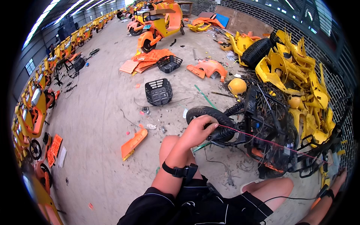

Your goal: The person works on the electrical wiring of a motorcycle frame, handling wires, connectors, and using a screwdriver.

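Note:
My left hand (200,129) is closed, thumb and fingers pinching the end of a thin red wire (262,138). The wire runs in a nearly straight line rightward, past the front of a stripped scooter frame (268,127), to my right hand (339,178). That hand sits at the dim right rim, its fingers closed by the wire's far part; their detail is hard to make out. Just behind my left hand lies the scooter's black wheel (204,112). Dark cables and springs fill the frame, which lies on the floor before my knees.
Yellow body panels (300,78) are heaped against the brick wall at right. Black baskets (159,92), orange panels (150,58) and an orange-yellow piece (134,144) lie on the concrete. An orange-yellow scooter (161,28) stands ahead; rows of scooters (32,116) line the left.

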`<action>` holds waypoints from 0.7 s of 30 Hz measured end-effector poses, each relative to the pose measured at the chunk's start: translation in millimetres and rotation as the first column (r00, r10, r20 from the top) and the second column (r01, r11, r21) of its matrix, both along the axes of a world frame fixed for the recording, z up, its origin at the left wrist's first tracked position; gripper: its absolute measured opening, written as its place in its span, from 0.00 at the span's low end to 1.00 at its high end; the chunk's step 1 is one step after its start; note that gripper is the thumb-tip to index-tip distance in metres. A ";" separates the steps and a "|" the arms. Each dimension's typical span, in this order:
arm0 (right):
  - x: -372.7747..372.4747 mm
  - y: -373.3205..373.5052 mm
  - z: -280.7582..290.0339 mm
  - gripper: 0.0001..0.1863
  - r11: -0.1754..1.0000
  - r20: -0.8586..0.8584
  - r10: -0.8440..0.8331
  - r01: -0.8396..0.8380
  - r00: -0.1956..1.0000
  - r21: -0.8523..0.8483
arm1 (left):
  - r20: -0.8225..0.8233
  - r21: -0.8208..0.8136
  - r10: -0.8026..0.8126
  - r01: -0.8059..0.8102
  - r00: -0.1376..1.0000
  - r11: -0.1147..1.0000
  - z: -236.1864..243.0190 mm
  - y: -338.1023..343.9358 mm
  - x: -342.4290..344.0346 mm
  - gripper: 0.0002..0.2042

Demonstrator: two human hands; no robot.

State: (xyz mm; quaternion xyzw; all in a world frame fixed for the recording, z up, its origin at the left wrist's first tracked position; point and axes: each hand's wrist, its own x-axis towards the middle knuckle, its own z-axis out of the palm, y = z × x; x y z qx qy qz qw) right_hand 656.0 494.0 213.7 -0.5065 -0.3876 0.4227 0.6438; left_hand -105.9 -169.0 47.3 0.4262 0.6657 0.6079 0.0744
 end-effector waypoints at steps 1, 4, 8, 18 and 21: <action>3.3 1.1 -1.1 0.19 1.000 0.014 0.004 -0.004 1.000 0.006 | 0.014 0.025 0.008 -0.008 1.000 1.000 -0.6 -0.5 0.5 0.06; -0.3 3.1 -10.1 0.19 0.999 0.099 -0.046 0.047 0.994 -0.005 | -0.002 0.087 0.046 -0.046 0.999 0.995 -2.2 1.7 -0.4 0.06; -5.9 -2.8 -2.0 0.14 0.999 0.092 -0.035 0.037 0.995 -0.021 | 0.269 0.058 0.102 -0.122 0.958 0.991 -6.4 -6.1 -4.1 0.06; -53.6 -27.2 23.9 0.20 0.991 0.002 -0.016 0.016 1.000 0.134 | 0.345 0.036 0.111 -0.132 0.932 0.991 -12.8 -8.3 -7.7 0.06; -180.4 -112.0 30.6 0.29 0.962 0.057 0.135 -0.144 0.989 0.231 | 0.242 -0.067 0.206 -0.196 0.948 0.978 -10.5 -6.3 -6.1 0.07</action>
